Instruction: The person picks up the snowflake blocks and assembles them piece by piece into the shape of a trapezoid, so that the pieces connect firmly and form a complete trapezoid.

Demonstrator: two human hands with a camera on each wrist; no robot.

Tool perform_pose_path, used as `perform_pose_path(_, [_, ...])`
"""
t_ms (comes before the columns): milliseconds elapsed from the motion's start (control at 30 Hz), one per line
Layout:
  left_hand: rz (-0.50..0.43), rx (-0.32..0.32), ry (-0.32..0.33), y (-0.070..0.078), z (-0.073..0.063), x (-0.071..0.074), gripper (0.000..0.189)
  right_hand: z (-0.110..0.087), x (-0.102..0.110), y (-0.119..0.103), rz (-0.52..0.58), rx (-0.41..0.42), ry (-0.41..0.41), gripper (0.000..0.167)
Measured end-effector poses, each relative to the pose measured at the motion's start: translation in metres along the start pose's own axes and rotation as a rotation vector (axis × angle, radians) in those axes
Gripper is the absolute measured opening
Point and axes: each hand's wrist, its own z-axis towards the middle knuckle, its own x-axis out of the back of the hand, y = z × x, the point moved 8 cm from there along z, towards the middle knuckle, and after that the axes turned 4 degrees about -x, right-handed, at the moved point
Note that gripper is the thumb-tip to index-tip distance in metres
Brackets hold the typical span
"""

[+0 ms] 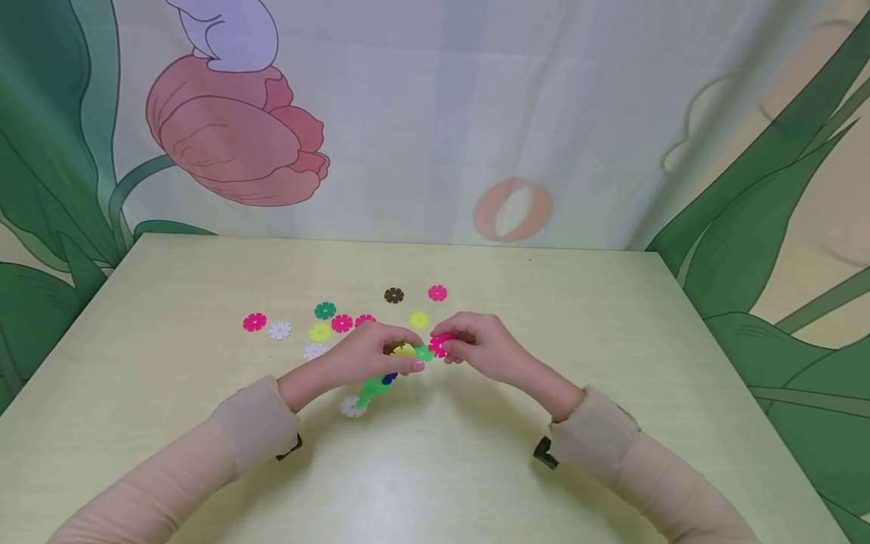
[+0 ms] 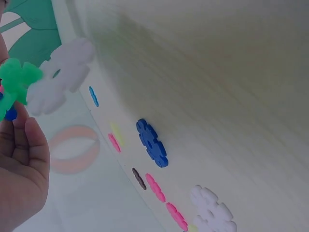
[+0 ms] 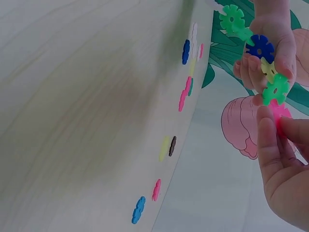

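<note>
A chain of flower-shaped plastic discs hangs between my hands. My left hand [image 1: 370, 353] grips it near a yellow disc [image 3: 268, 70] and a blue disc [image 3: 260, 48]. Green discs [image 3: 232, 19] follow the blue one, and a white disc [image 2: 60, 75] ends the chain low on the left. Off the other side of the yellow disc sits a light green disc [image 3: 276, 89]. My right hand [image 1: 485, 344] pinches a pink disc [image 1: 438, 345] against that green one's edge; fingers partly hide where they meet. Both hands are above the table.
Loose discs lie on the pale table [image 1: 516, 483] beyond my hands: pink [image 1: 254, 323], white [image 1: 280, 330], dark green [image 1: 325, 310], yellow [image 1: 418, 320], brown [image 1: 393, 295], dark blue [image 2: 152, 143] and light blue [image 3: 138, 210]. A printed curtain [image 1: 408, 136] hangs behind the far edge.
</note>
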Motion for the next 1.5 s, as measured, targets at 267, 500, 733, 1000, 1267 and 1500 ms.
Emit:
perform_pose_path(267, [0.023, -0.072, 0.009, 0.009, -0.002, 0.002, 0.036, -0.001, -0.002, -0.005, 0.087, 0.0, 0.029, 0.013])
perform_pose_path(500, [0.002, -0.063, 0.012, 0.007, -0.002, 0.004, 0.036, 0.0, -0.002, -0.006, 0.158, -0.035, 0.078, 0.014])
perform_pose_path(733, [0.004, -0.083, 0.012, 0.007, -0.002, 0.006, 0.036, 0.002, -0.003, -0.006, 0.195, -0.054, 0.078, 0.014])
perform_pose_path(1000, [0.063, -0.092, 0.01, 0.007, -0.005, 0.003, 0.037, 0.001, -0.008, -0.001, 0.158, -0.059, -0.007, 0.015])
perform_pose_path(1267, [0.103, -0.078, 0.007, 0.004, -0.004, 0.004, 0.037, 0.002, -0.006, 0.009, 0.134, -0.085, -0.027, 0.022])
perform_pose_path(1500, [0.09, -0.074, 0.01, 0.004, -0.006, 0.005, 0.036, 0.003, -0.006, 0.01, 0.125, -0.078, -0.026, 0.023])
